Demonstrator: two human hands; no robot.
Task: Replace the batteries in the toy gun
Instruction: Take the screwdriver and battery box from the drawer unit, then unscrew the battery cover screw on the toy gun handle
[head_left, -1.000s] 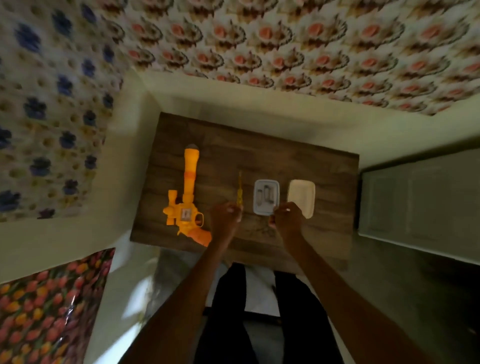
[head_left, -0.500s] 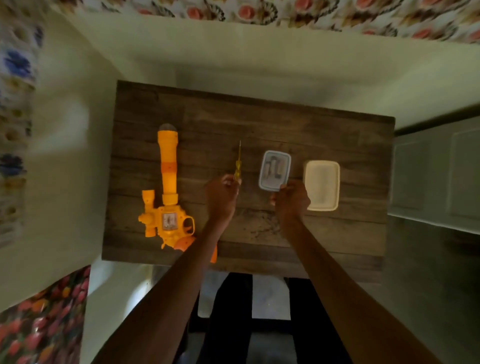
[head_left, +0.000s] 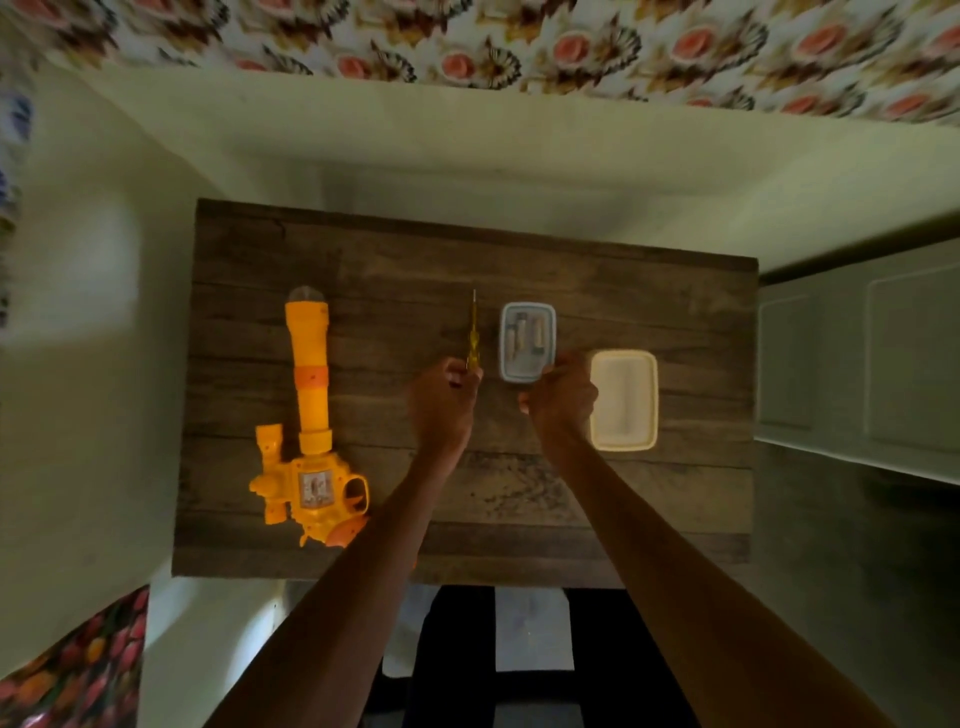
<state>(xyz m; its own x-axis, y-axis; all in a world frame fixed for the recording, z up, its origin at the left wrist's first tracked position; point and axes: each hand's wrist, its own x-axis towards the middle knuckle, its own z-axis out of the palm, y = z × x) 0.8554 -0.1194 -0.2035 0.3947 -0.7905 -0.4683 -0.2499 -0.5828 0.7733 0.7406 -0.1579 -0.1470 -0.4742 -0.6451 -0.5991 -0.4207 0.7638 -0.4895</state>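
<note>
The orange toy gun (head_left: 310, 415) lies on the left of the wooden table (head_left: 649, 493), barrel pointing away from me. A yellow screwdriver (head_left: 473, 338) lies in the middle, tip pointing away. My left hand (head_left: 441, 402) has curled fingers that pinch the near end of its handle. Right of it stands a small clear container (head_left: 528, 343) with batteries inside. My right hand (head_left: 561, 397) holds that container's near right corner with curled fingers.
A cream rectangular box (head_left: 623, 400) sits just right of my right hand. The table stands against a pale wall base (head_left: 467, 156). A grey panelled door or cabinet (head_left: 857, 364) is at the right, and my legs are below the table's near edge.
The view has tilted down and closer. The clear container has moved away from me relative to the cream box, with my right hand at its edge. My left hand stays at the screwdriver.
</note>
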